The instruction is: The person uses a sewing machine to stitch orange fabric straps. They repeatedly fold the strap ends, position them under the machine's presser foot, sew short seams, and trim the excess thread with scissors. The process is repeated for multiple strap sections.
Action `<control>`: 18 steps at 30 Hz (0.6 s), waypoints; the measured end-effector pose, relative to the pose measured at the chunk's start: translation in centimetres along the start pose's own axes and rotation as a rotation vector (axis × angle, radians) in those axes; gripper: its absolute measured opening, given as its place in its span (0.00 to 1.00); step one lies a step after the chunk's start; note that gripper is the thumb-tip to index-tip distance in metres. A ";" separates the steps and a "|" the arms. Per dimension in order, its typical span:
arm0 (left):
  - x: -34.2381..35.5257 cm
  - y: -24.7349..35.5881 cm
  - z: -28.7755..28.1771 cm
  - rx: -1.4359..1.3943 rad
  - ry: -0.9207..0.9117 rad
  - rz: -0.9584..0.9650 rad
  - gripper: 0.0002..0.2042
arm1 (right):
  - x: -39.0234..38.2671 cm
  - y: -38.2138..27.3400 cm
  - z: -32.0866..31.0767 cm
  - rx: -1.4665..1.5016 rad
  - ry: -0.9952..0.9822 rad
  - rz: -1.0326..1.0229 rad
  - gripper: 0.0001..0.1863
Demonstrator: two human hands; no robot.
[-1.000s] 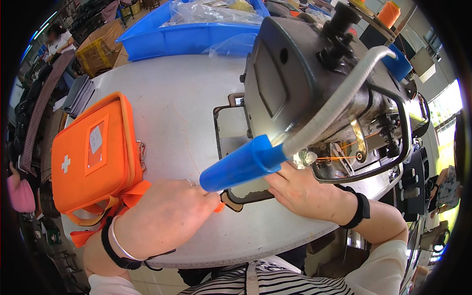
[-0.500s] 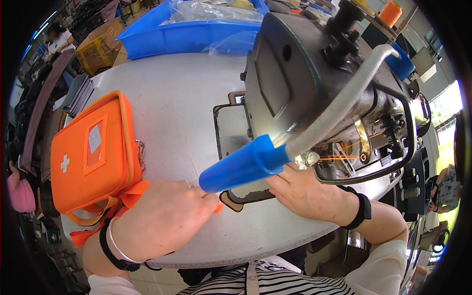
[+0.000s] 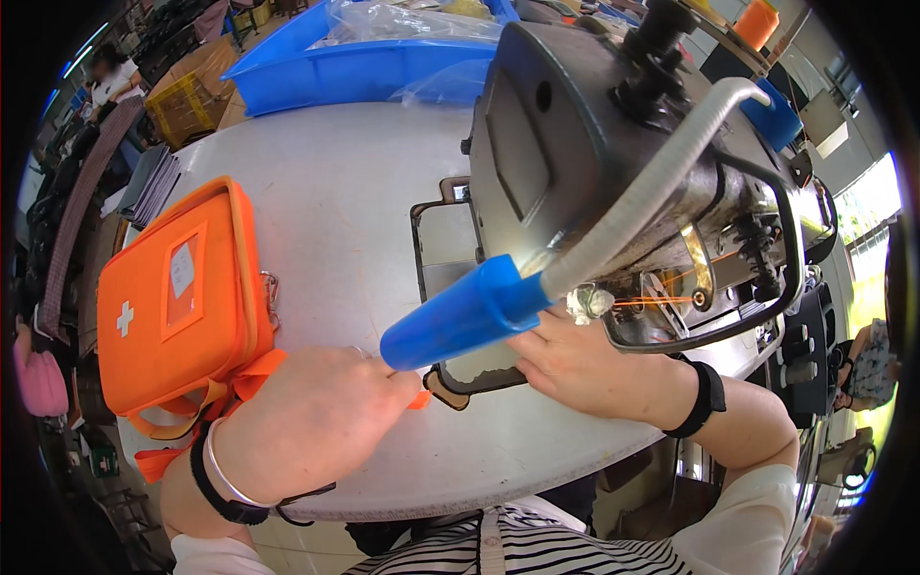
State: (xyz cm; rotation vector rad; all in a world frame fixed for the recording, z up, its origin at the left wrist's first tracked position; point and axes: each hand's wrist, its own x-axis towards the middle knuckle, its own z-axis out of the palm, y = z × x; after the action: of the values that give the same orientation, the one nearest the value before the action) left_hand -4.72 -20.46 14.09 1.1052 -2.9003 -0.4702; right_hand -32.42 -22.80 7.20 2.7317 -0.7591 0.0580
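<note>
An orange zippered bag point(image 3: 144, 287) with a white cross lies at the left of the white sewing table point(image 3: 326, 192). My left hand point(image 3: 311, 417) is closed on the bag's orange strap point(image 3: 419, 400), whose end shows just past the fingers. On the right stands a dark sewing machine point(image 3: 546, 125). My right hand point(image 3: 599, 374) is beside the machine's needle area with its fingers curled in; the blue lamp point(image 3: 460, 314) on a grey flexible neck hides the fingertips and whatever they hold. Orange thread point(image 3: 656, 301) runs near the needle.
A blue bin point(image 3: 364, 72) with clear plastic bags sits at the table's far edge. An orange thread cone point(image 3: 757, 24) stands at the upper right. A bent metal guard point(image 3: 795, 259) juts from the machine. Cardboard boxes point(image 3: 187, 96) and other people are in the background.
The bag, machine and lamp sit slightly farther left in the picture. Both hands keep nearly the same pose; my left hand still holds the strap.
</note>
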 end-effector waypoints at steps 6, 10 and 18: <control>0.8 -0.8 0.2 -0.249 -0.068 -0.131 0.07 | 2.9 -1.3 -2.4 -0.056 -0.065 -0.020 0.26; 1.7 -1.6 0.5 -0.607 -0.063 -0.008 0.05 | 4.1 -1.5 -4.1 0.423 -0.070 0.173 0.27; 2.6 -0.3 4.2 -0.869 -0.027 0.039 0.07 | -0.9 -5.8 -6.5 1.564 -0.136 0.870 0.10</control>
State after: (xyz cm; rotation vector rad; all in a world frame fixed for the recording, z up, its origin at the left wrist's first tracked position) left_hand -6.88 -21.23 9.73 0.8651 -2.2571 -1.5297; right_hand -29.90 -15.68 11.61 3.2030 -2.7875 1.0387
